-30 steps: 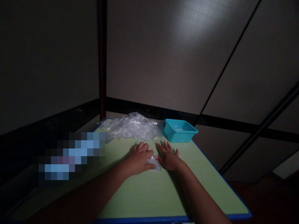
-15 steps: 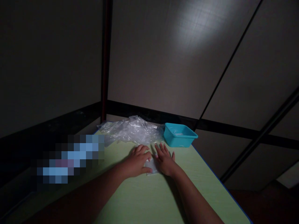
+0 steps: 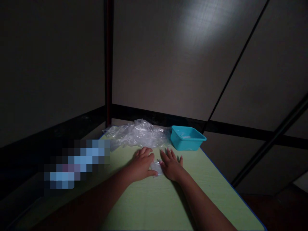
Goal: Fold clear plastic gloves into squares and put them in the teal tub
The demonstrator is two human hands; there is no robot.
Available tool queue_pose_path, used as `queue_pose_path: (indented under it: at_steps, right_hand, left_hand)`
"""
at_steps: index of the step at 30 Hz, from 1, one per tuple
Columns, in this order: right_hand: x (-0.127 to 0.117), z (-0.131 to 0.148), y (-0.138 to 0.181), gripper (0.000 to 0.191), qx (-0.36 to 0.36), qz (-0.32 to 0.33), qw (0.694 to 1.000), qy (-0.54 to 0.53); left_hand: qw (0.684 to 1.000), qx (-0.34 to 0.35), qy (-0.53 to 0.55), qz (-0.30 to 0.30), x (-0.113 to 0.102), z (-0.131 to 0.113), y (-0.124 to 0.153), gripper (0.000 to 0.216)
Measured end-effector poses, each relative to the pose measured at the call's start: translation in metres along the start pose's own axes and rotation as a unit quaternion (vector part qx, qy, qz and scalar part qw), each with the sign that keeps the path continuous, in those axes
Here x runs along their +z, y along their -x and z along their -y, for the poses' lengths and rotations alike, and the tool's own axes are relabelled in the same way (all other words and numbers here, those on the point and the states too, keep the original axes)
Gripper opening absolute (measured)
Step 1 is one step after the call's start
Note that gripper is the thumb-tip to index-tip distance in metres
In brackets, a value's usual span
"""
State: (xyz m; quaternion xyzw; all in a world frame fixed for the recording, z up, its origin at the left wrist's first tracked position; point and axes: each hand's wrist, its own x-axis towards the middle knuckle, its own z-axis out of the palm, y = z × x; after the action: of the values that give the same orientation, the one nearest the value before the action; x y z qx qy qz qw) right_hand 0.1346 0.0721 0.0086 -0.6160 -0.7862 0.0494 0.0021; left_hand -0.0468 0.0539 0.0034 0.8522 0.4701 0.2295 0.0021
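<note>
Both my hands rest side by side on a pale green table (image 3: 154, 205). Between them lies a small folded piece of clear plastic (image 3: 156, 167). My left hand (image 3: 141, 165) lies palm down with its fingers curled loosely, its thumb pressing on the near edge of the plastic. My right hand (image 3: 172, 165) lies flat with its fingers stretched out and apart, its inner edge on the plastic's right side.
A heap of crumpled clear plastic bags (image 3: 137, 133) lies at the table's far end. A turquoise plastic tub (image 3: 187, 138) stands at the far right corner. Dark walls and a post close in behind. A blurred-out patch sits at the left.
The view has shifted slightly. Both hands have stayed on the small plastic piece, pressing it a little closer together.
</note>
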Motion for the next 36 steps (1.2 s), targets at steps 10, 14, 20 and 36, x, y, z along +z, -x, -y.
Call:
queue_pose_path:
  at_steps: [10,14,20,36]
  right_hand:
    - [0.003,-0.003,-0.002,0.056,-0.01,0.0,1.0,-0.008]
    - [0.005,-0.004,-0.004,0.055,0.008,0.002,1.0,-0.002]
    - [0.008,-0.006,-0.008,0.053,0.01,-0.006,1.0,-0.013]
    - [0.004,0.005,0.007,0.052,-0.199,-0.01,0.97,-0.138]
  left_hand:
    - [0.999,0.035,0.027,0.0,-0.001,0.001,0.001,0.047]
    - [0.999,0.039,0.034,0.008,0.001,0.003,0.001,0.049]
    - [0.998,-0.001,0.033,0.048,0.012,0.009,0.002,0.056]
    - [0.984,-0.062,-0.008,0.167,0.006,0.004,0.004,0.075]
